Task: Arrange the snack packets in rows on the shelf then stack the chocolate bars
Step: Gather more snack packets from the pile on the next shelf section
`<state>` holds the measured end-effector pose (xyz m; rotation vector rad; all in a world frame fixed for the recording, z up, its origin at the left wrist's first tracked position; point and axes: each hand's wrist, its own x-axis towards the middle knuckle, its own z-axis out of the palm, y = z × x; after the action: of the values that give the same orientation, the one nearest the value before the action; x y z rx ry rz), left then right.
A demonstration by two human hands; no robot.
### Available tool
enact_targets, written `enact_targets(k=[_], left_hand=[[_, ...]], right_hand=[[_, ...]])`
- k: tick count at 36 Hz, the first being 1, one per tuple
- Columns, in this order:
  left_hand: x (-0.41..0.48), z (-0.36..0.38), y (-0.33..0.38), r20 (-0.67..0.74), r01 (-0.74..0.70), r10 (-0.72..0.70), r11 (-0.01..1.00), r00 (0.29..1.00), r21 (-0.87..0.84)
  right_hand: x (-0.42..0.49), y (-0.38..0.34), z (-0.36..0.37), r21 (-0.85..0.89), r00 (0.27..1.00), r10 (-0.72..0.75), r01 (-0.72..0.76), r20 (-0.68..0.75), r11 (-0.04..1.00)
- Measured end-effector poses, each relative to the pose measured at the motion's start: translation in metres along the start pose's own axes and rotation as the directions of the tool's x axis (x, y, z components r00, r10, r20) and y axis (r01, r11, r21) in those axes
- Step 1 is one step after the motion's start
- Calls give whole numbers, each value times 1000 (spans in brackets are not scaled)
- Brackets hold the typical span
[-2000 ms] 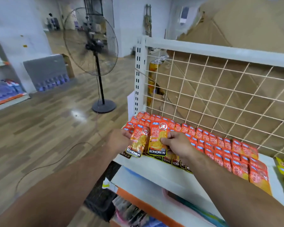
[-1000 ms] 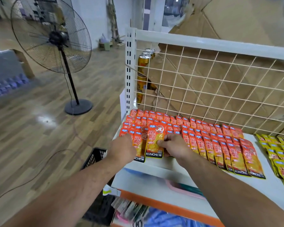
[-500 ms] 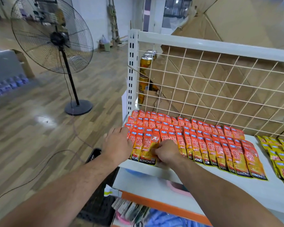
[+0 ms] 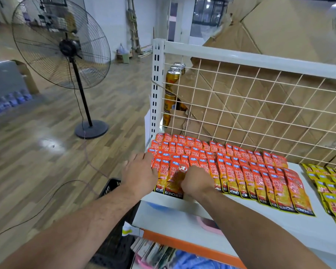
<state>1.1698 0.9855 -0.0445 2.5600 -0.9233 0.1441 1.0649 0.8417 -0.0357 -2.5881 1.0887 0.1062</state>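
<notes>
Several orange KONCHEW snack packets (image 4: 241,167) lie in overlapping rows on the white shelf (image 4: 270,224), filling its left and middle. My left hand (image 4: 139,171) rests flat with straight fingers on the leftmost packets at the shelf's left edge. My right hand (image 4: 197,179) has its fingers curled down and pinches the front packet (image 4: 174,179) beside the left hand. Yellow snack packets (image 4: 330,189) lie in rows at the far right. No chocolate bars are in view.
A white wire grid (image 4: 250,105) backs the shelf, with cardboard and gold cans (image 4: 170,88) behind it. A standing fan (image 4: 66,47) is on the wooden floor to the left. A black crate (image 4: 113,185) sits below, and lower shelves hold assorted goods.
Both hands lowered the raised front packets onto the shelf. My left hand flattened on the left packets, and my right hand settled on the front packet. The view shifted right.
</notes>
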Motion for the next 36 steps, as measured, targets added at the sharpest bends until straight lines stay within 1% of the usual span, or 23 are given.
enact_targets(k=[5, 9, 12, 13, 15, 17, 19, 24, 29, 33, 36], left_hand=[[-2, 1, 0, 9, -36, 36, 999, 999, 13], [-5, 2, -1, 37, -112, 111, 993, 993, 34], [-7, 3, 2, 56, -183, 182, 983, 982, 23], [-8, 4, 3, 61, -211, 209, 977, 976, 18], [-9, 9, 7, 82, -263, 261, 965, 962, 14], [-9, 16, 13, 120, -300, 296, 954, 948, 18], [-9, 22, 22, 159, -340, 333, 940, 929, 20], [-11, 34, 52, 215, -429, 421, 903, 881, -12], [-24, 42, 93, 286, -521, 505, 853, 814, -24], [-41, 45, 132, 312, -584, 566, 811, 763, -43], [-55, 48, 164, 315, -616, 595, 787, 739, -41]], right_hand=[[-4, -1, 3, -90, 999, -24, 20, -41, 996], [-5, 3, 6, -51, 998, -43, 41, -53, 998], [-10, 9, 6, -37, 993, -76, 72, -93, 997], [-13, 12, 6, -53, 988, -99, 93, -120, 994], [-20, 17, 5, -145, 973, -154, 129, -173, 981], [-28, 24, 5, -228, 964, -182, 136, -195, 964], [-36, 32, 4, -239, 971, -163, 119, -174, 964], [-56, 66, -3, -233, 993, -44, 17, -111, 972], [-84, 108, -13, -226, 982, 34, -75, -183, 971], [-106, 147, -19, -168, 969, 113, -152, -219, 974], [-122, 178, -25, -137, 958, 154, -191, -241, 972]])
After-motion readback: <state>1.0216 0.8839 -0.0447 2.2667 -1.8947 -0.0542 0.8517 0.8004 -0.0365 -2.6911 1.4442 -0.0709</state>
